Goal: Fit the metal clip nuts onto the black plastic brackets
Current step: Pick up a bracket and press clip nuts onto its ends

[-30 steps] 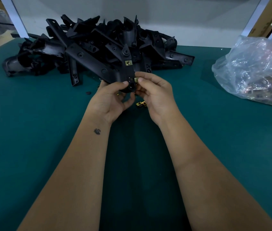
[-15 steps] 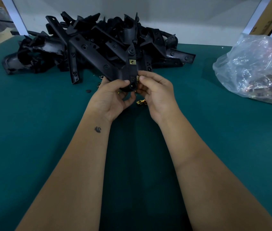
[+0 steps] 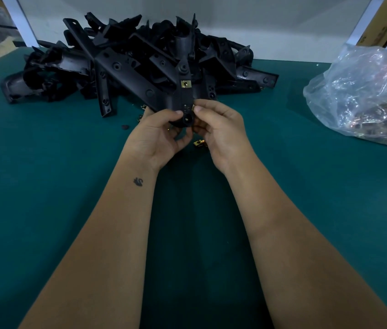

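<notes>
My left hand (image 3: 158,136) grips the near end of a black plastic bracket (image 3: 183,100) held above the green table. One gold clip nut (image 3: 186,84) sits fitted on the bracket's middle. My right hand (image 3: 221,129) pinches a second gold clip nut (image 3: 193,107) against the bracket's right edge, just above its round end hole. A loose clip nut (image 3: 199,143) lies on the table under my right hand. Other small nuts (image 3: 142,107) show on the table left of my left hand.
A big heap of black brackets (image 3: 116,65) fills the back of the green table (image 3: 45,186). A clear plastic bag of clip nuts (image 3: 365,98) lies at the right. A small black bit (image 3: 125,126) lies left of my hands. White wall behind.
The bracket and both hands have stayed almost in place. My right thumb and finger have shifted slightly on the clip nut at the bracket's edge.
</notes>
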The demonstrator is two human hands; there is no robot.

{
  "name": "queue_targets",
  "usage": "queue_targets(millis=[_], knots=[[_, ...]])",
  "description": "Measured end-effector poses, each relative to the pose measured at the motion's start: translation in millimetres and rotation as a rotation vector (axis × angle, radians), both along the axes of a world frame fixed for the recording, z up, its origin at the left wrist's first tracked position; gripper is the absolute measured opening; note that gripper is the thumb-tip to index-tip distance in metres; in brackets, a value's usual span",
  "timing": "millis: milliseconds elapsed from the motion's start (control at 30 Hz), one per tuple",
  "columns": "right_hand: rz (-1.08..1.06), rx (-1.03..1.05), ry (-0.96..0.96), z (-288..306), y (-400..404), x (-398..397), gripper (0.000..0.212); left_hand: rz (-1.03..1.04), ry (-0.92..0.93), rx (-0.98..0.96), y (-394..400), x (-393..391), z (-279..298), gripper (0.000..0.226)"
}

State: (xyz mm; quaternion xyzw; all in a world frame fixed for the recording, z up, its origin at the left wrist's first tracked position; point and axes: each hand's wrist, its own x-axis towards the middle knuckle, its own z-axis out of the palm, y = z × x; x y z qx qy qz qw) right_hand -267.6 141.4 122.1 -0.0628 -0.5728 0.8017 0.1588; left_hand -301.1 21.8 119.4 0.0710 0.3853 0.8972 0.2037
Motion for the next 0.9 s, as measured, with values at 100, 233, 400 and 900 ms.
queue_targets(millis=[100,233,400,900], knots=[[0.020,-0.024,0.007,0.4,0.4,0.3,0.020,-0.003,0.002,0.002,-0.1,0.5,-0.1,0.030],[0.040,-0.088,0.034,1.3,0.1,0.9,0.019,-0.015,0.013,-0.003,-0.1,0.8,0.1,0.031],[0.063,-0.087,0.022,3.0,2.8,1.3,0.027,-0.018,-0.001,0.001,-0.1,0.8,0.3,0.027],[-0.021,0.051,0.003,-1.1,5.7,0.7,0.031,-0.021,0.144,-0.196,-3.4,1.0,-1.3,0.035]])
